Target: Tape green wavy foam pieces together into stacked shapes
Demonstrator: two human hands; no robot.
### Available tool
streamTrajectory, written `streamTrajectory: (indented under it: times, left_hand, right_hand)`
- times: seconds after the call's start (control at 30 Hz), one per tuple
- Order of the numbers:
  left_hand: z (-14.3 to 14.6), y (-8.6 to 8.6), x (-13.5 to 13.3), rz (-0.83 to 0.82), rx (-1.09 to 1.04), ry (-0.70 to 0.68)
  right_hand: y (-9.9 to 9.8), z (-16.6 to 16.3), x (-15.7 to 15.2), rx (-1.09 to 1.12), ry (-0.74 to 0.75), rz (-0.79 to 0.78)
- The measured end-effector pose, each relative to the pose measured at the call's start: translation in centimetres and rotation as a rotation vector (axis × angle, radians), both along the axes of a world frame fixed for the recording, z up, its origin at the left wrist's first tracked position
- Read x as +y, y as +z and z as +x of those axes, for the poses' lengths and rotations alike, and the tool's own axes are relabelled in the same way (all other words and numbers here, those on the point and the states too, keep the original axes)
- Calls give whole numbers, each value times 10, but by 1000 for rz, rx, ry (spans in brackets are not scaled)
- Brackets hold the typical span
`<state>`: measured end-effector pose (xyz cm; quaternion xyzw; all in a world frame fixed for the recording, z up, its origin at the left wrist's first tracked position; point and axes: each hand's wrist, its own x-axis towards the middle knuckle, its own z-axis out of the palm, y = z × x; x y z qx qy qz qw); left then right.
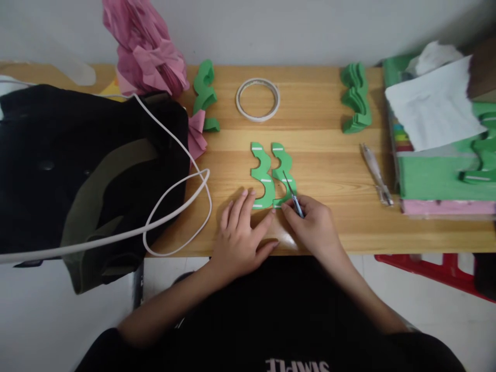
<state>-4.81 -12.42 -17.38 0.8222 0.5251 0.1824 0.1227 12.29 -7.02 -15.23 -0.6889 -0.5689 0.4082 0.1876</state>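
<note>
Two green wavy cut-outs shaped like a 3 lie side by side on the table: the left one [265, 178] and the right one [287, 165]. Short white strips mark each at the top, middle and bottom. My left hand [240, 235] rests palm down with fingers spread, its fingertips by the lower edge of the left cut-out. In my right hand [314, 222] is a slim dark-tipped tool with a light-blue handle [297, 205], held over the right cut-out. Its exact kind is hard to make out. My right fingertips are at that cut-out's bottom end.
A tape roll [258, 99] lies behind the cut-outs. Green stacks stand at the left [205, 88] and right [355, 98]. A pen [375, 173] lies right, near a pile of coloured paper [434, 175]. A black bag [96, 155], white cable [170, 212] and pink paper [149, 57] occupy the left.
</note>
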Motion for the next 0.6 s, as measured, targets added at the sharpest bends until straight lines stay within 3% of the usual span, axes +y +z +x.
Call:
streamTrajectory:
  times: [0.6]
  left_hand:
    - [0,-1,0,0,39,-13]
  right_hand:
    - [-2,-4,-3,-30,-44,36]
